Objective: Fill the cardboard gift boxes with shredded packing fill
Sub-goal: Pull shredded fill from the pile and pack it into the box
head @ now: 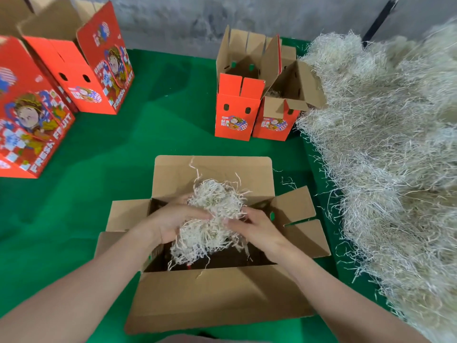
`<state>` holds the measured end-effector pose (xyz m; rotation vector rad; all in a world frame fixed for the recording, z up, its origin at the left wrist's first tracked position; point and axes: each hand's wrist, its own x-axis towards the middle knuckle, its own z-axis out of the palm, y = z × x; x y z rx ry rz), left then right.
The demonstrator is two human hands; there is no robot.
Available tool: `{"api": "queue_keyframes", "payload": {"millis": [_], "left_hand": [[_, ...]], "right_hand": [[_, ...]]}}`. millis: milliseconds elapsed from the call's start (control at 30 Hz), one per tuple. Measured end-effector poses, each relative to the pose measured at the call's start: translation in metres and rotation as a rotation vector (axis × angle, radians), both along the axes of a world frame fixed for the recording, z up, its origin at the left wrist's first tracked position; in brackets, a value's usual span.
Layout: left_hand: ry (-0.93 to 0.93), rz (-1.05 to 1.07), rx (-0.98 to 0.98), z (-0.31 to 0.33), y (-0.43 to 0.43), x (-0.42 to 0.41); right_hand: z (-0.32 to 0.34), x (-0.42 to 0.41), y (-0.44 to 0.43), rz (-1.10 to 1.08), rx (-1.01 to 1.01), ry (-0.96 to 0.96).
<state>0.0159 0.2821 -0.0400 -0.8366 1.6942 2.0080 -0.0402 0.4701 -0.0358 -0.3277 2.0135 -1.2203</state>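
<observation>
An open cardboard gift box point(217, 295) stands in front of me on the green cloth, its flaps spread outward and its dark inside showing. Over its opening I hold a clump of pale shredded fill point(212, 219) between both hands. My left hand point(173, 225) grips the clump from the left, fingers curled into it. My right hand point(257, 226) grips it from the right. Strands hang from the clump down into the box.
A large heap of shredded fill point(385, 149) covers the right side. Two small open red boxes point(237, 115) point(277, 120) stand beyond, beside the heap. Two tall red printed boxes point(81, 70) point(22, 120) stand at the far left. A grey wall runs behind the green cloth point(118, 154).
</observation>
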Motion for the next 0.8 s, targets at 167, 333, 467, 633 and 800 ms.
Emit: {"api": "queue_keyframes", "payload": {"millis": [167,333,467,633,800], "left_hand": [[-0.024,-0.057,-0.004,0.002,0.003,0.001],[-0.046,0.046,-0.009,0.01,-0.027,0.012],[-0.072,0.017,-0.004,0.006,-0.031,0.014],[-0.082,-0.044,0.066,0.001,-0.004,0.002],[-0.112,-0.044,-0.006,-0.003,-0.018,0.006]], "right_hand": [[0.001,-0.008,-0.004,-0.123,-0.017,-0.139],[0.013,-0.028,0.028,-0.23,0.007,-0.135],[0.013,-0.028,0.033,-0.28,0.006,-0.104],[0.008,-0.007,0.003,-0.2,-0.186,-0.389],[0.009,-0.015,0.012,-0.326,-0.051,-0.169]]}}
